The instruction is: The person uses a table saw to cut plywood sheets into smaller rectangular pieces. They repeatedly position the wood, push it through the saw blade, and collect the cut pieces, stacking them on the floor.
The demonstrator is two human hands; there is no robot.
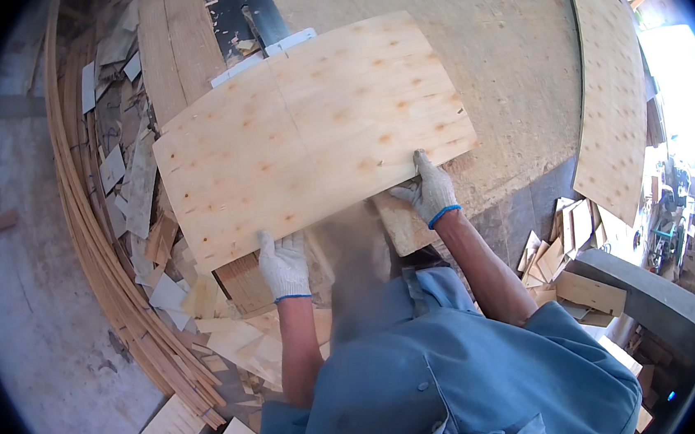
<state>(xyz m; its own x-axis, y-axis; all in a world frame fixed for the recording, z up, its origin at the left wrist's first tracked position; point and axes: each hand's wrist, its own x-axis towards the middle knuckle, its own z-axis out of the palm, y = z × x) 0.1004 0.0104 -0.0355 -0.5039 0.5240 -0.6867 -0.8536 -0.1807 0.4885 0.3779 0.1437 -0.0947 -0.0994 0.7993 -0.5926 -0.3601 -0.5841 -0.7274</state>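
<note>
A pale plywood sheet with brown knots lies slanted before me, over the wooden worktable. My left hand, in a white knit glove with a blue cuff, grips its near edge toward the left, thumb on top. Farther right, my right hand, gloved the same way, holds the same edge, thumb on the upper face. The other fingers are partly hidden beneath the sheet. Past its far edge, a white strip sits by a dark metal slot in the tabletop.
Long thin wooden strips run along the left. Offcuts litter the floor between them and the table. Another knotted plywood panel stands at the right. Near it lie scrap pieces and a grey beam.
</note>
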